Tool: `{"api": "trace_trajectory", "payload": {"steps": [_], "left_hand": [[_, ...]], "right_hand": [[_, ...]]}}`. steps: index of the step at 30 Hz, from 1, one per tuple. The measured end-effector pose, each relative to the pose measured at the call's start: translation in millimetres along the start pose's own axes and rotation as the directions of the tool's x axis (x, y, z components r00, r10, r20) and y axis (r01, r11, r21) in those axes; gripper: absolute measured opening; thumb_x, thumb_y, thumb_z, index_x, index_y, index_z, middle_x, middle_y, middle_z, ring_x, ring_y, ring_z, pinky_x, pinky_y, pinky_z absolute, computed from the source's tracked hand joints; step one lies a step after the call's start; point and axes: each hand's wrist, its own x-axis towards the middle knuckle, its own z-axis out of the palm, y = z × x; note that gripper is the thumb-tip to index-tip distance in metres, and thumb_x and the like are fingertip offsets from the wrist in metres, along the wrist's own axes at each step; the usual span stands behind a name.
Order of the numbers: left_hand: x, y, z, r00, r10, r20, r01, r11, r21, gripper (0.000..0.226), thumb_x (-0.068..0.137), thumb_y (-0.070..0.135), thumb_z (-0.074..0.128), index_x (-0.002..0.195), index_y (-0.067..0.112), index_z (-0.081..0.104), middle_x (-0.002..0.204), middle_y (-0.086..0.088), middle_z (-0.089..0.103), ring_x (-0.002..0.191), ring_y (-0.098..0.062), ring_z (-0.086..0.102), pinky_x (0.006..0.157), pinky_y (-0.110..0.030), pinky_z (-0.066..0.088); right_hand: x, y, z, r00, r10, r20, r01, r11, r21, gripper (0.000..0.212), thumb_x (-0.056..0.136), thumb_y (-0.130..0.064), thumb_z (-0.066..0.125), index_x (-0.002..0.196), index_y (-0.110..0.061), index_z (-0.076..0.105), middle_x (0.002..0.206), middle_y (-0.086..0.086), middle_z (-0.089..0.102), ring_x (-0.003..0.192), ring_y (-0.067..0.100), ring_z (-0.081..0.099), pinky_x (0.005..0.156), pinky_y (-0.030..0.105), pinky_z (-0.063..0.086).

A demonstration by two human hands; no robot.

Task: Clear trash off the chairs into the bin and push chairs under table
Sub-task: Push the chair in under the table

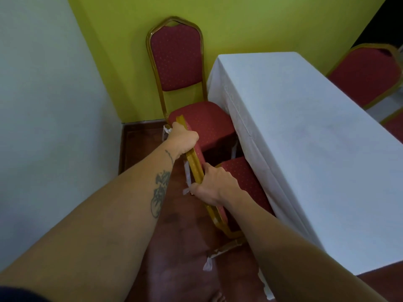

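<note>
Where the yellow-green wall point(261, 22) meets the pale wall point(43, 83), a corner chair point(176, 59) with red dotted upholstery and a gold metal frame stands with its back to the yellow-green side. Its seat reaches the hanging edge of the white cloth on the long rectangular table point(305, 127). A third chair point(366, 75) of the same make shows at the table's far right side, blurred at the picture's edge. The floor point(174, 269) is reddish-brown, with a dark skirting along the walls.

White scraps point(207, 264) of paper or wrapping hang at the foot of a gold leg bar low in the view. More cling beside the frame near both hands; what they are cannot be told.

The near chair point(246, 177), also red-cushioned and gold-framed, faces the table's long side, and its seat runs partly beneath the drooping cloth. Its seat lies just beside the corner chair's seat, with a dark gap between them. In this view the far end of its back rail overlaps that seat's near corner.

Both hands are clenched round the gold top rail of the near chair's back. The left hand point(185, 138) wraps the rail towards its far end, at the corner chair. The right hand point(214, 186) grasps it further along, nearer the viewer, with the fingers curled under. The seat lies beyond and to the right of both hands, towards the table, and the rail runs on past the right hand. The left forearm carries a dark tattoo.
</note>
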Motion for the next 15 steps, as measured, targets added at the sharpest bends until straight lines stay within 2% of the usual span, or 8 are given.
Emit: {"api": "trace_trajectory", "payload": {"steps": [5, 6, 8, 10, 12, 14, 15], "left_hand": [[12, 6, 2, 1.000, 0.012, 0.012, -0.012, 1.000, 0.005, 0.092, 0.064, 0.018, 0.055, 0.148, -0.008, 0.027, 0.103, -0.016, 0.062, 0.069, -0.019, 0.057, 0.058, -0.026, 0.044], [14, 5, 2, 1.000, -0.001, 0.024, 0.001, 1.000, 0.009, 0.094, 0.064, 0.020, 0.056, 0.149, -0.006, 0.026, 0.116, -0.020, 0.063, 0.079, -0.022, 0.062, 0.064, -0.028, 0.048], [16, 4, -3, 0.995, -0.044, 0.088, 0.042, 0.999, 0.026, 0.099, 0.065, 0.032, 0.064, 0.152, 0.007, 0.022, 0.135, -0.016, 0.054, 0.110, -0.029, 0.061, 0.090, -0.038, 0.052], [22, -1, -10, 0.981, -0.081, 0.174, 0.072, 0.996, 0.060, 0.110, 0.055, 0.061, 0.076, 0.148, 0.024, 0.032, 0.141, -0.006, 0.052, 0.124, -0.030, 0.054, 0.103, -0.050, 0.045], [29, 2, -23, 0.974, -0.099, 0.205, 0.079, 0.992, 0.102, 0.109, 0.052, 0.079, 0.069, 0.144, 0.025, 0.043, 0.146, -0.002, 0.051, 0.129, -0.028, 0.051, 0.105, -0.049, 0.039], [26, 18, -43, 0.980, -0.098, 0.176, 0.072, 0.987, 0.144, 0.092, 0.069, 0.073, 0.058, 0.143, 0.018, 0.048, 0.144, -0.003, 0.051, 0.128, -0.028, 0.050, 0.096, -0.043, 0.042], [24, 27, -53, 0.983, -0.091, 0.163, 0.062, 0.983, 0.173, 0.081, 0.077, 0.066, 0.055, 0.139, 0.015, 0.051, 0.139, -0.005, 0.055, 0.122, -0.027, 0.054, 0.089, -0.041, 0.045]], "right_hand": [[11, 4, -6, 0.999, 0.020, 0.031, -0.020, 1.000, 0.000, 0.074, 0.077, -0.061, 0.053, 0.136, -0.019, 0.040, 0.118, 0.008, 0.060, 0.107, 0.036, 0.062, 0.093, 0.052, 0.053], [13, 4, -7, 0.998, 0.027, 0.052, -0.027, 1.000, -0.007, 0.078, 0.078, -0.064, 0.053, 0.140, -0.019, 0.037, 0.123, 0.009, 0.060, 0.110, 0.037, 0.061, 0.095, 0.052, 0.052], [17, 5, -11, 0.991, 0.049, 0.126, -0.046, 0.999, -0.026, 0.096, 0.074, -0.074, 0.055, 0.149, -0.020, 0.030, 0.135, 0.012, 0.056, 0.120, 0.038, 0.058, 0.100, 0.053, 0.049], [22, 6, -21, 0.977, 0.041, 0.210, -0.047, 0.999, 0.025, 0.110, 0.066, -0.082, 0.058, 0.152, -0.022, 0.027, 0.143, 0.010, 0.052, 0.126, 0.036, 0.055, 0.103, 0.053, 0.047], [31, 3, -40, 0.974, -0.018, 0.225, -0.018, 0.987, 0.158, 0.107, 0.065, -0.082, 0.060, 0.150, -0.026, 0.027, 0.143, 0.007, 0.054, 0.123, 0.031, 0.057, 0.103, 0.049, 0.048], [42, -6, -61, 0.980, -0.081, 0.184, 0.036, 0.971, 0.237, 0.100, 0.071, -0.077, 0.061, 0.151, -0.027, 0.025, 0.142, 0.006, 0.054, 0.122, 0.028, 0.057, 0.101, 0.044, 0.047], [48, -12, -70, 0.982, -0.103, 0.155, 0.062, 0.966, 0.250, 0.098, 0.075, -0.074, 0.061, 0.152, -0.025, 0.025, 0.142, 0.007, 0.053, 0.122, 0.028, 0.056, 0.099, 0.043, 0.047]]}}
